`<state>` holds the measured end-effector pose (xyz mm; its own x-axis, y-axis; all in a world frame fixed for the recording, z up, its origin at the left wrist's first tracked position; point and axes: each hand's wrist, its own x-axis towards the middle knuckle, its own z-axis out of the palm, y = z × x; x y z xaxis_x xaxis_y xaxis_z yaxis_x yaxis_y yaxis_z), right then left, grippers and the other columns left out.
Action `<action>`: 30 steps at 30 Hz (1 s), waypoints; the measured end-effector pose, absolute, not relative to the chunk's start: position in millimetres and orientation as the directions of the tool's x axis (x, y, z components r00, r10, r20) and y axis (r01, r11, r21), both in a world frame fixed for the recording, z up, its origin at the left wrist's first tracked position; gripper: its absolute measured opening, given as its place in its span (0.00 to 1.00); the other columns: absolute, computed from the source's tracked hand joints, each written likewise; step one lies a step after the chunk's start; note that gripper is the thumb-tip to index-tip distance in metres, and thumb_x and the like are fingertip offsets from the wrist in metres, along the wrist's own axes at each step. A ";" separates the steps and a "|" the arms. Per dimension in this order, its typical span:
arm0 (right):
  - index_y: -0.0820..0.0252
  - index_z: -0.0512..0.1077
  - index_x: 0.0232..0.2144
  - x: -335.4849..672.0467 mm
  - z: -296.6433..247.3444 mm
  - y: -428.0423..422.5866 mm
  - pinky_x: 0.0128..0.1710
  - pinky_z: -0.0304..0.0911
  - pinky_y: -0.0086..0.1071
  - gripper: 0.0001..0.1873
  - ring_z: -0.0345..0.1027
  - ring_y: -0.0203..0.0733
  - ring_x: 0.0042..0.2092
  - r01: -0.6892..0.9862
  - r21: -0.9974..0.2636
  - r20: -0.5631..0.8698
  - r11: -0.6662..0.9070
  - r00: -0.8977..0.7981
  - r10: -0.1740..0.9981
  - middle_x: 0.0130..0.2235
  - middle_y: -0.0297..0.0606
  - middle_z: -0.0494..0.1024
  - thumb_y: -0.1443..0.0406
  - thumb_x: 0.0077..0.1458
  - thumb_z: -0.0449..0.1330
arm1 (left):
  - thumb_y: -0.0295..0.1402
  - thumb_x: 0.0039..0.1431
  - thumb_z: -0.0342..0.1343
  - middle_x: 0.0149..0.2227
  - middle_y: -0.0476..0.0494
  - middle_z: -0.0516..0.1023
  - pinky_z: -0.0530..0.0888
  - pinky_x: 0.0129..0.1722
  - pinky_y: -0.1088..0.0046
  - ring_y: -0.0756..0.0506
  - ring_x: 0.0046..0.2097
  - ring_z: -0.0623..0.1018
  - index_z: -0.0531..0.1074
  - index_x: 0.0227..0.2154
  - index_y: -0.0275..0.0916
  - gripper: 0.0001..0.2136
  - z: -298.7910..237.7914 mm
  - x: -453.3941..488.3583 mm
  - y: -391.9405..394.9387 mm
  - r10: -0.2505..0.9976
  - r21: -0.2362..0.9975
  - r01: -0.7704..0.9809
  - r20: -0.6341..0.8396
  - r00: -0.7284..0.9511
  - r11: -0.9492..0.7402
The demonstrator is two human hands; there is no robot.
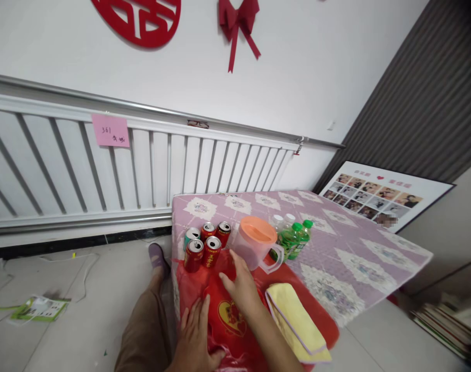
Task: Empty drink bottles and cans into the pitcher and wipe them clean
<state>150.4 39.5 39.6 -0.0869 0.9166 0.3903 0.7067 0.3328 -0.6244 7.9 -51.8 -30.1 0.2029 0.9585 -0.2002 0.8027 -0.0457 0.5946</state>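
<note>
A red plastic bag (227, 315) with a gold heart print lies on the near end of a table covered by a lilac patterned cloth (336, 243). My left hand (194, 336) rests flat on the bag's near left part, fingers spread. My right hand (241, 284) lies open on the bag further in, fingertips close to a clear jug with an orange lid (256, 245). Several red drink cans (206, 245) stand left of the jug. Green-capped bottles (293, 237) stand to its right. A folded yellow cloth (297, 323) lies right of my forearm.
A white slatted radiator cover (122, 170) with a pink note (110, 130) runs along the wall. A framed photo collage (378, 194) leans at the right. Papers (37, 308) lie on the tiled floor at left, books (448, 323) at right. My leg and foot (155, 258) show beside the table.
</note>
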 end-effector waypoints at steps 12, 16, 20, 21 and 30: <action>0.67 0.54 0.63 106.9 33.5 118.5 0.60 0.55 0.52 0.49 0.58 0.59 0.62 0.708 -0.660 0.305 0.252 -0.054 0.951 0.59 0.55 0.67 0.67 0.39 0.67 | 0.39 0.40 0.57 0.70 0.40 0.39 0.35 0.68 0.56 0.38 0.71 0.40 0.38 0.67 0.29 0.52 -38.9 4.9 -40.9 0.920 0.637 0.771 -0.297 0.257 -0.010; 0.64 0.54 0.63 101.5 30.1 120.3 0.60 0.55 0.49 0.47 0.58 0.55 0.62 0.687 -0.679 0.317 0.260 -0.045 0.947 0.59 0.52 0.67 0.68 0.41 0.66 | 0.38 0.40 0.57 0.70 0.40 0.37 0.35 0.68 0.56 0.38 0.71 0.39 0.38 0.67 0.29 0.52 -39.3 3.2 -39.9 0.907 0.658 0.753 -0.302 0.292 -0.024; 0.63 0.51 0.64 102.8 32.1 119.1 0.61 0.53 0.48 0.46 0.56 0.53 0.63 0.657 -0.702 0.335 0.275 -0.036 0.941 0.61 0.52 0.64 0.68 0.44 0.63 | 0.37 0.39 0.56 0.70 0.40 0.38 0.36 0.68 0.55 0.38 0.71 0.40 0.39 0.67 0.29 0.51 -30.3 3.6 -41.8 0.912 0.644 0.765 -0.311 0.267 -0.004; 0.64 0.51 0.64 104.3 34.4 118.2 0.62 0.53 0.49 0.45 0.56 0.53 0.64 0.649 -0.707 0.340 0.281 -0.037 0.940 0.62 0.53 0.63 0.67 0.44 0.62 | 0.36 0.39 0.56 0.70 0.40 0.39 0.36 0.68 0.55 0.38 0.71 0.41 0.40 0.67 0.29 0.51 -28.3 4.0 -42.5 0.918 0.641 0.768 -0.306 0.252 0.002; 0.59 0.51 0.65 142.0 83.8 79.1 0.64 0.51 0.45 0.44 0.53 0.48 0.65 0.603 -0.696 0.383 0.390 -0.147 0.912 0.65 0.48 0.59 0.66 0.47 0.61 | 0.37 0.40 0.57 0.70 0.39 0.43 0.40 0.68 0.55 0.36 0.70 0.45 0.43 0.67 0.29 0.50 -38.7 3.9 -47.8 0.955 0.630 0.775 -0.196 0.224 -0.053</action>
<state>142.0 79.1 83.8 -0.1470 0.9120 0.3830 0.6033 0.3895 -0.6959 3.9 -47.8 -38.7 0.2241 0.9546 -0.1961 0.7752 -0.0526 0.6296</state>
